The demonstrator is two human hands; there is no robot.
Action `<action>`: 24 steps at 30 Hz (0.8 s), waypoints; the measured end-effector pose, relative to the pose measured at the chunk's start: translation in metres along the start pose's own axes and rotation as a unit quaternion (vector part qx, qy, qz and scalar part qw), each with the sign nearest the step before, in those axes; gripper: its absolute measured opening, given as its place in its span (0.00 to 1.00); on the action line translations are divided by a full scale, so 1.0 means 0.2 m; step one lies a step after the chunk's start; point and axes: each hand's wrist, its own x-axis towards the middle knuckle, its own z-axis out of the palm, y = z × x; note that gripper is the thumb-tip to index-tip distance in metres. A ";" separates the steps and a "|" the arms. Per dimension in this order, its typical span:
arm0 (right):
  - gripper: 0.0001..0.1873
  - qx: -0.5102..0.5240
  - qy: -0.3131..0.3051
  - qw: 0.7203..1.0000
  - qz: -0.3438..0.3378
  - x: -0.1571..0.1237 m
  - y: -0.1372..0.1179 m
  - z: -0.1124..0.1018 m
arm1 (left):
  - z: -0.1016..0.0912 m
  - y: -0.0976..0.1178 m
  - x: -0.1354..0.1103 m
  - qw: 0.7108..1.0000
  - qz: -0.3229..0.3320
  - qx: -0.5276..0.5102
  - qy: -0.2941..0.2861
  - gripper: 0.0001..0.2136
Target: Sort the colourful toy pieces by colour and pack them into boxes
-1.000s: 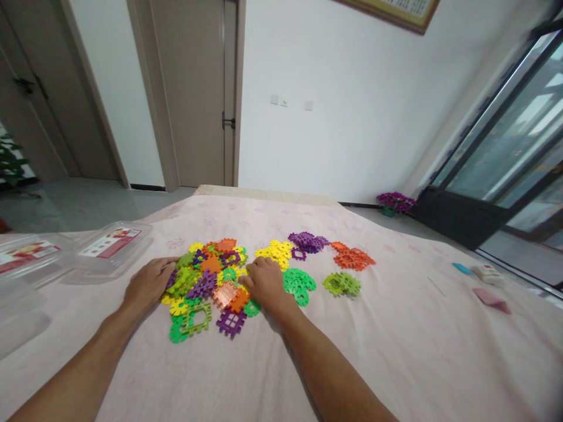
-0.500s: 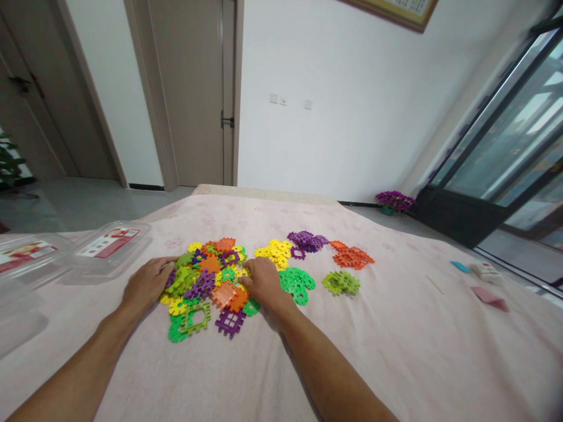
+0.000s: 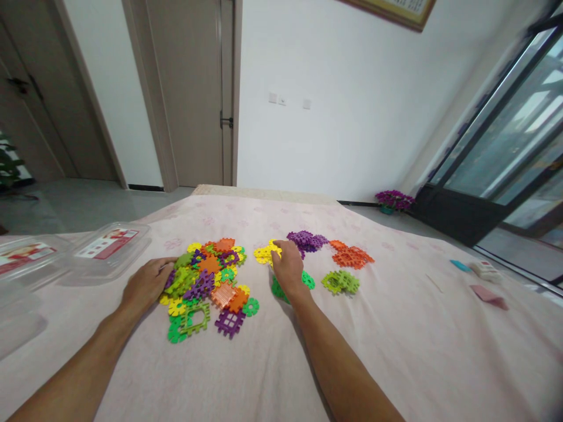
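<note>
My left hand (image 3: 148, 282) rests against the left side of a mixed heap of plastic interlocking building pieces (image 3: 210, 265), its fingers stretched along the edge and partly hidden. The heap has orange, purple, yellow and green pieces, some square, some flower-shaped. My right hand (image 3: 289, 266) is over a pile of yellow flower-shaped pieces (image 3: 263, 254), thumb and forefinger closed around a yellow piece (image 3: 275, 248) at the pile. Beneath that hand lies a green pile (image 3: 308, 281), partly covered. A purple pile (image 3: 307, 240) sits just beyond it.
Orange pieces (image 3: 352, 256) and light green pieces (image 3: 342, 282) form separate piles to the right. Clear plastic containers (image 3: 108, 249) with labels stand at the left. A pink item (image 3: 489, 297), a blue item (image 3: 460, 266) and a white block (image 3: 486, 272) lie far right on the pink cloth (image 3: 396, 351).
My right hand has moved right, from the mixed heap to the yellow pile, now covering part of the green pile. My left hand has stayed at the heap's left edge.
</note>
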 end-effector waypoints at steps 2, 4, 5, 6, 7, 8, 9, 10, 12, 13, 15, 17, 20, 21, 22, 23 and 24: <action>0.13 0.017 -0.050 0.999 0.001 -0.01 -0.01 -0.01 | 0.00 0.00 0.00 1.000 -0.002 0.000 -0.002 0.24; 0.11 0.034 -0.138 0.990 -0.019 -0.03 -0.05 -0.02 | 0.00 0.00 0.00 1.000 -0.008 0.001 -0.005 0.24; 0.10 0.039 -0.182 0.982 -0.035 -0.03 -0.08 -0.02 | 0.00 0.00 0.00 1.000 -0.011 0.001 -0.007 0.24; 0.10 0.042 -0.221 0.973 -0.051 -0.04 -0.10 -0.03 | 0.00 0.00 -0.01 1.000 -0.012 0.001 -0.008 0.24; 0.09 0.042 -0.255 0.964 -0.062 -0.05 -0.13 -0.03 | 0.00 0.00 -0.01 1.000 -0.011 0.000 -0.008 0.24; 0.09 0.041 -0.284 0.955 -0.068 -0.05 -0.15 -0.04 | 0.00 0.00 -0.01 1.000 -0.009 -0.001 -0.008 0.25; 0.09 0.039 -0.311 0.947 -0.070 -0.06 -0.17 -0.05 | 0.00 0.00 -0.01 1.000 -0.006 -0.002 -0.007 0.24; 0.10 0.035 -0.336 0.939 -0.069 -0.06 -0.18 -0.06 | 0.00 0.00 -0.01 1.000 -0.005 -0.002 -0.005 0.24; 0.12 0.029 -0.379 0.922 -0.073 -0.06 -0.19 -0.06 | 0.00 0.00 0.00 1.000 -0.006 0.000 -0.003 0.24; 0.13 0.027 -0.395 0.915 -0.081 -0.06 -0.19 -0.07 | 0.00 0.00 0.00 1.000 -0.007 0.001 -0.002 0.24; 0.15 0.019 -0.407 0.907 -0.102 -0.06 -0.18 -0.07 | 0.00 0.00 0.00 1.000 -0.008 0.001 -0.001 0.24; 0.15 0.010 -0.405 0.907 -0.115 -0.07 -0.19 -0.07 | -0.01 0.01 -0.01 1.000 -0.007 -0.001 -0.001 0.24; 0.14 0.009 -0.404 0.909 -0.106 -0.07 -0.20 -0.08 | -0.01 0.01 -0.01 1.000 -0.008 -0.002 -0.004 0.24; 0.14 0.014 -0.405 0.909 -0.096 -0.08 -0.21 -0.08 | -0.01 0.01 -0.01 1.000 -0.010 -0.002 -0.006 0.24; 0.15 0.022 -0.408 0.909 -0.085 -0.08 -0.21 -0.08 | -0.01 0.01 -0.01 1.000 -0.012 -0.001 -0.008 0.24; 0.15 0.035 -0.413 0.907 -0.074 -0.08 -0.21 -0.08 | -0.01 0.01 -0.01 1.000 -0.013 0.000 -0.009 0.24; 0.16 0.050 -0.420 0.904 -0.061 -0.09 -0.21 -0.08 | -0.01 0.01 -0.01 1.000 -0.014 0.000 -0.009 0.24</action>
